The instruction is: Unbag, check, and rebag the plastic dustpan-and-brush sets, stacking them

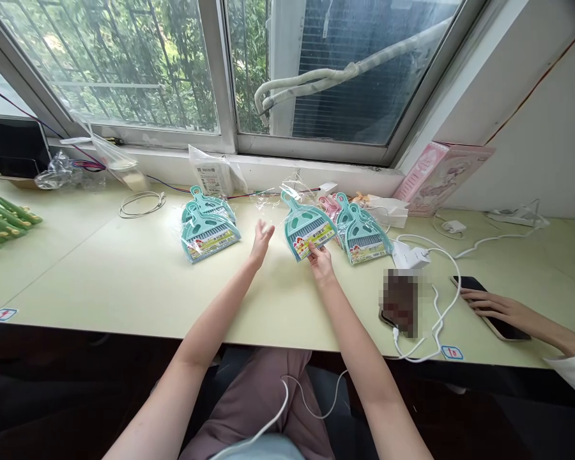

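Observation:
My right hand (321, 263) grips the lower edge of a teal dustpan and brush set (303, 223) in clear wrapping, holding it tilted above the table with its labelled side toward me. My left hand (261, 243) is raised just left of it, fingers stretched out, with nothing in it. To the left lies a stack of similar wrapped teal dustpan sets (209, 233), apart from my left hand. More teal dustpan sets (364, 237) lie to the right, with a pink one (329, 205) partly hidden behind them.
A blurred-out phone (397, 305) with white cables lies at the right front. Another person's hand (501, 308) rests on a dark phone (506, 329). A pink box (438, 179) stands by the window. Green stalk-like items (4, 220) lie far left, and a coiled cable (141, 204) sits near the sill.

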A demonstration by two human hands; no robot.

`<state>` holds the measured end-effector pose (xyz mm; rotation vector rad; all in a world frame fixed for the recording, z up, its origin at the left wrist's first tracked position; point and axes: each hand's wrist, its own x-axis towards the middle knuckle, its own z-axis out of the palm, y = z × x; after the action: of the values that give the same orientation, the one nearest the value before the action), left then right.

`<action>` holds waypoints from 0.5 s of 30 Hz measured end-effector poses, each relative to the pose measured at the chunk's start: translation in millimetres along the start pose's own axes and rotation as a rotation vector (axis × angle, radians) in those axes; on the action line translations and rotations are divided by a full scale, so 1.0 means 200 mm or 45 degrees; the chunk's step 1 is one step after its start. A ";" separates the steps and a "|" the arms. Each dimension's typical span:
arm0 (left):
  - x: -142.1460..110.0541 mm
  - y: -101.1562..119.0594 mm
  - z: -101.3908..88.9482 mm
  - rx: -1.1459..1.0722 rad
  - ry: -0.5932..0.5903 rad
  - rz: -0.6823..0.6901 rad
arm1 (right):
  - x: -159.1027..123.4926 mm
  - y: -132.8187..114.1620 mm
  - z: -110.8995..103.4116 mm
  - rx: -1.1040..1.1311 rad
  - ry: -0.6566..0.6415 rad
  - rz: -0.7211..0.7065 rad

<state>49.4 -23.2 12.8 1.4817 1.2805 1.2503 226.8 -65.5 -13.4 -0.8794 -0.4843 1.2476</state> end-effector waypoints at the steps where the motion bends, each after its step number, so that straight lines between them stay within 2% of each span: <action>1: 0.01 -0.01 0.01 -0.144 -0.173 -0.027 | 0.00 0.00 0.00 0.003 -0.003 0.001; 3: 0.01 -0.02 0.03 -0.346 -0.419 -0.008 | 0.00 0.01 0.01 0.019 -0.006 -0.001; 4: 0.00 -0.03 0.04 -0.395 -0.477 0.010 | 0.00 0.02 0.01 0.030 -0.005 -0.006; 9: -0.09 -0.03 0.13 -0.342 -0.559 0.007 | 0.00 0.02 0.01 0.094 0.052 -0.115; 12: -0.16 -0.01 0.17 -0.315 -0.677 0.023 | 0.00 0.00 0.00 0.105 0.087 -0.175; 15: -0.17 0.00 0.17 -0.329 -0.802 0.034 | 0.00 -0.02 -0.01 0.115 0.110 -0.162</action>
<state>82.9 -56.0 0.8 1.5312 0.6571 0.8207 231.2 -65.7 -11.3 -0.8103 -0.4056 1.1021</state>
